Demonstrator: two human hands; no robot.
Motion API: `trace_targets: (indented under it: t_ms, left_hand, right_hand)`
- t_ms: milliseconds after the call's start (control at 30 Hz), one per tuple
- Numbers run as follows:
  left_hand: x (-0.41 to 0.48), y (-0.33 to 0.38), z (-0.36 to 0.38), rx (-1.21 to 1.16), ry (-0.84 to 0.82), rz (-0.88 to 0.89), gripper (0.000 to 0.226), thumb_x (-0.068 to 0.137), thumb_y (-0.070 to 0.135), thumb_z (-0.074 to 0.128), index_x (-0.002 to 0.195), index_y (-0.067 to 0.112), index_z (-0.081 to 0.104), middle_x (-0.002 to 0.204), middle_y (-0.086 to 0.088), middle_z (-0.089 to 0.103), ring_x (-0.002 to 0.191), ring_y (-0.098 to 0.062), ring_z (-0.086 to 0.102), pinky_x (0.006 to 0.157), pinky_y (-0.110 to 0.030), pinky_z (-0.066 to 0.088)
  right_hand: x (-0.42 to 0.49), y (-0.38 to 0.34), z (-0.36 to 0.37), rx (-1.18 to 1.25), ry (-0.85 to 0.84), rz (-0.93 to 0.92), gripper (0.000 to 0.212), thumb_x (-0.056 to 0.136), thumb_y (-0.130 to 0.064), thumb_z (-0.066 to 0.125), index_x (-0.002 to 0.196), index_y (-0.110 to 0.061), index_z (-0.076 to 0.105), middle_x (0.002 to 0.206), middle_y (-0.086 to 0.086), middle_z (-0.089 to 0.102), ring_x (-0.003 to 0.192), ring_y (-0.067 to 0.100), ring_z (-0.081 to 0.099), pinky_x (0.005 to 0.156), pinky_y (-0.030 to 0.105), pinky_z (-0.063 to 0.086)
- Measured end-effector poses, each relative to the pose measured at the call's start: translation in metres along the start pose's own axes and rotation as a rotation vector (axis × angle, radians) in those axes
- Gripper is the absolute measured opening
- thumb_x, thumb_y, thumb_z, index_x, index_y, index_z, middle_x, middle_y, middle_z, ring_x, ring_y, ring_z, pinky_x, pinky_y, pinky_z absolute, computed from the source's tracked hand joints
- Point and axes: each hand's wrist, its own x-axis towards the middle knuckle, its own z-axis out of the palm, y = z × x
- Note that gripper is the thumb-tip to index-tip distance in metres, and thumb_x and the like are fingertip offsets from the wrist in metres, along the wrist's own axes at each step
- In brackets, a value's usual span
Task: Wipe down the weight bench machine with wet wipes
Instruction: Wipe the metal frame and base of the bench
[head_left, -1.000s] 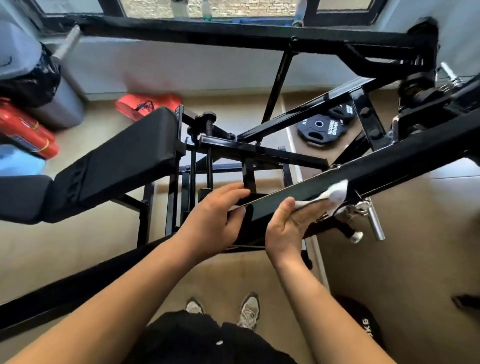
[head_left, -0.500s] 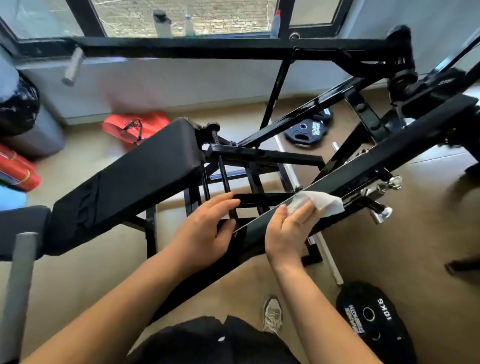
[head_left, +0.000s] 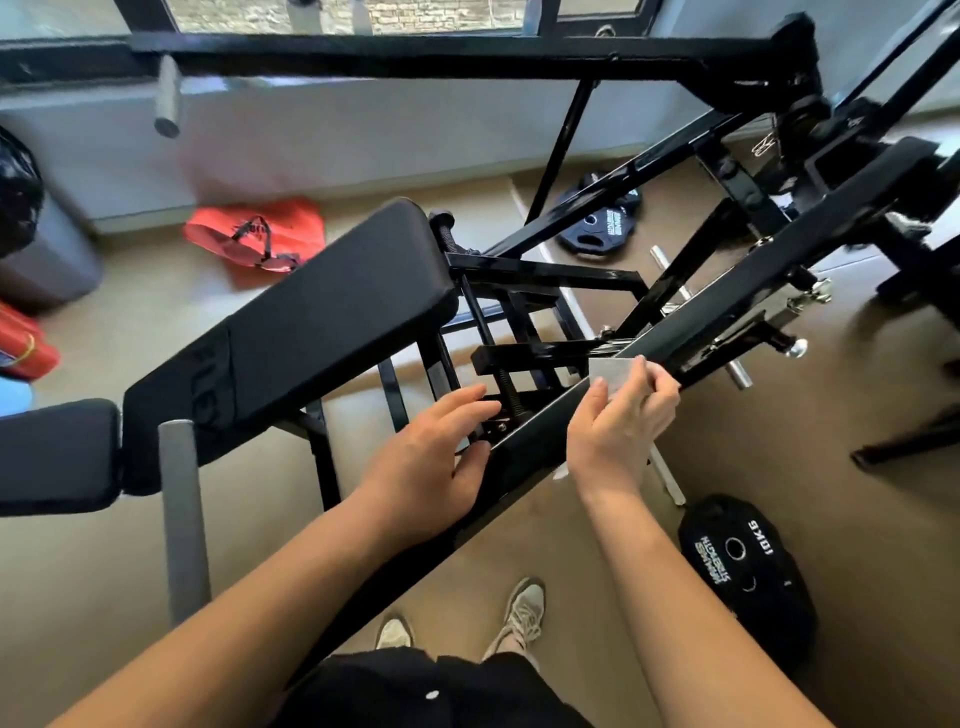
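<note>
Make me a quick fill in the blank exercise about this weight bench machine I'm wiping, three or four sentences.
The right hand holds a white ____ on the slanted beam. The left hand, fingers straight, touches that beam and holds ____. The near weight plate on the floor is marked ____. The bench pad is coloured ____.
Missing words: wipe; nothing; 10KG; black.

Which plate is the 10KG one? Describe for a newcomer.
Find the sloping black machine arm where the right hand holds a wet wipe. On the floor right of that forearm lies a black weight plate. Unlike the far plates by the wall, it reads 10KG in white.
</note>
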Motion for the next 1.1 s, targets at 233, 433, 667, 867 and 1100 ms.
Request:
trace_targets:
  t_ms: [233,433,667,867,1100]
  left_hand:
    - [-0.001,-0.004,0.008,0.012,-0.057,-0.123,0.049,0.104,0.028,0.056,0.152,0.025,0.048,0.159,0.009,0.043,0.148,-0.01,0.037,0.122,-0.028,0.03]
    - [-0.005,-0.003,0.018,-0.039,-0.076,-0.267,0.052,0.106,0.036,0.052,0.155,0.025,0.042,0.155,0.007,0.048,0.145,-0.012,0.041,0.12,-0.032,0.035]
    - [-0.016,0.006,0.018,-0.048,0.036,-0.313,0.052,0.105,0.032,0.055,0.154,0.023,0.044,0.151,0.006,0.052,0.137,-0.011,0.048,0.113,-0.026,0.038]
    - [-0.054,-0.01,-0.008,-0.043,0.02,-0.292,0.052,0.104,0.029,0.057,0.154,0.025,0.044,0.152,0.008,0.051,0.142,-0.01,0.044,0.119,-0.028,0.035]
    - [-0.114,-0.067,-0.057,-0.028,-0.007,-0.196,0.049,0.104,0.026,0.057,0.153,0.025,0.046,0.152,0.008,0.052,0.142,-0.01,0.045,0.119,-0.035,0.038]
  right_hand:
    - [0.025,0.011,0.005,0.102,-0.188,0.026,0.065,0.106,-0.018,0.031,0.161,0.004,0.004,0.17,0.017,-0.019,0.156,0.026,-0.024,0.124,0.03,-0.018]
    - [0.059,0.008,-0.006,0.235,-0.254,0.195,0.084,0.098,-0.044,0.028,0.163,-0.004,-0.006,0.165,0.014,-0.034,0.155,0.024,-0.027,0.126,0.033,-0.013]
    - [-0.067,-0.018,0.01,0.304,-0.474,0.063,0.089,0.104,-0.063,0.013,0.159,-0.004,-0.022,0.154,0.014,-0.051,0.146,0.023,-0.045,0.123,0.039,-0.022]
    - [-0.058,-0.02,0.006,0.276,-0.438,0.139,0.086,0.108,-0.053,0.03,0.158,-0.013,-0.028,0.154,0.008,-0.053,0.148,0.019,-0.041,0.128,0.048,-0.008]
    - [-0.136,-0.064,0.026,0.228,-0.306,0.189,0.086,0.106,-0.051,0.026,0.159,0.001,-0.016,0.163,0.021,-0.035,0.154,0.026,-0.029,0.128,0.046,-0.01]
